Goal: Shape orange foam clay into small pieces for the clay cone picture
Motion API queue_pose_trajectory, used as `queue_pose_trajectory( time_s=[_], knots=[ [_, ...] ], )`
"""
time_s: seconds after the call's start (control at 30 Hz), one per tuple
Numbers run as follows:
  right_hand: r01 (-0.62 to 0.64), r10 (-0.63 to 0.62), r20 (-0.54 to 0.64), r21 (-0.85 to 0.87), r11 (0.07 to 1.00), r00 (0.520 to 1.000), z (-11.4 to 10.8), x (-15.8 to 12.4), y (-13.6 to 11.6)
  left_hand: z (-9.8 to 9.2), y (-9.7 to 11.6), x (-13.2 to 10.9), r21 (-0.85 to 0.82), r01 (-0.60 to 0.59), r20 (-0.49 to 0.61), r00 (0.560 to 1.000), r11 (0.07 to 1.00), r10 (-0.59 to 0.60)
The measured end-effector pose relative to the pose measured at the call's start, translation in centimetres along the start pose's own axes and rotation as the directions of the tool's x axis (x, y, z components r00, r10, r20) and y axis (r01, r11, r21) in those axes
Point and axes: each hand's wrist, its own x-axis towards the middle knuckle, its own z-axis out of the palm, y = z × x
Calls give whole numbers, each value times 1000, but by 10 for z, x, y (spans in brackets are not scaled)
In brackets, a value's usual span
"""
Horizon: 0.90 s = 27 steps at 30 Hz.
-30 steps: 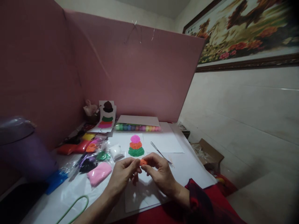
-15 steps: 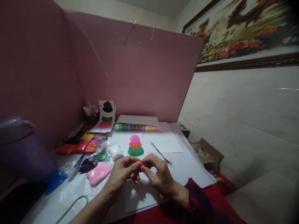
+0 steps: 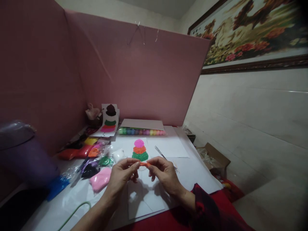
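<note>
A small strip of orange clay [image 3: 144, 164] is stretched between my two hands, above a white sheet [image 3: 146, 202]. My left hand [image 3: 124, 175] pinches its left end between thumb and fingertips. At the right end, the thumb and forefinger of my right hand [image 3: 166, 175] are closed on it. Just beyond the clay lies paper bearing a stacked shape: a pink top [image 3: 139, 143], an orange middle [image 3: 139, 150] and a green base [image 3: 140, 156]. A metal tool [image 3: 160, 151] rests behind my right hand, its lower part mostly hidden.
Bagged clay lies at the left, including pink [image 3: 99, 179], black [image 3: 90, 171] and blue [image 3: 57, 186]. A decorated sheet [image 3: 114, 119] and a pack of coloured pieces [image 3: 141, 132] stand farther back. A purple container [image 3: 26, 157] is far left, a cardboard box [image 3: 216, 157] at the right.
My hands have moved apart, and the orange clay between them now shows as a longer strip. My left hand has shifted left.
</note>
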Motion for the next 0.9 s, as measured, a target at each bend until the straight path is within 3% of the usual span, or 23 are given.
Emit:
queue_pose_trajectory(
  time_s=[0.2, 0.5, 0.9],
  knots=[
    [-7, 4, -53, -61, 998, 999, 1, -2, -2, 4, 2, -1, -33, 32, 79, 996, 999, -29],
    [89, -76, 89, -154, 984, 993, 5, -6, -6, 6, 3, -3, 59, 82, 165, 982, 995, -90],
    [222, -185, 139, -348, 911, 973, 3, -8, -7, 6, 1, -2, 84, 73, 179, 980, 994, -87]
  ],
)
